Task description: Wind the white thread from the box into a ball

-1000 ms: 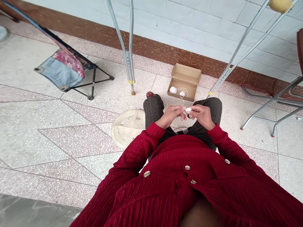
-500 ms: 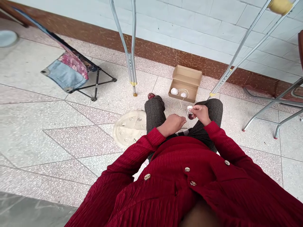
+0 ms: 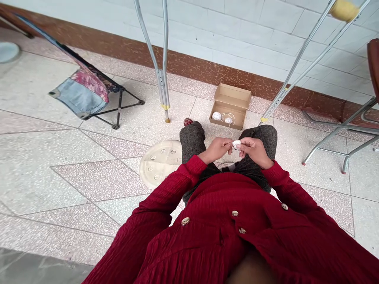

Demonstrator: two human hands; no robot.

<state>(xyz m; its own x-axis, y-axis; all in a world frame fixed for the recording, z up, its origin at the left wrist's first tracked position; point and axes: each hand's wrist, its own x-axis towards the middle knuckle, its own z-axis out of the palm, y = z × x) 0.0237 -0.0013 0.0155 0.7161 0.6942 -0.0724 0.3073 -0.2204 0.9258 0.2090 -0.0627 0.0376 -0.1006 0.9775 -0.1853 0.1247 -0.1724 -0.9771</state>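
Pinched by the right hand [image 3: 255,151], grip of the left hand [image 3: 218,149] unclear, white yarn [image 3: 236,144] seems soft, light, best held edgewise.

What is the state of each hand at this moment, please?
Left hand: closed at the white yarn piece; its grip is unclear.
Right hand: closed, holding that white yarn piece.

A pale tiled wall [image 3: 251,35] with a brown marbled skirting [image 3: 195,65] meets a speckled floor [image 3: 44,152]; 1 folding chair [image 3: 81,96] stands left, metal-legged furniture [image 3: 351,123] right.
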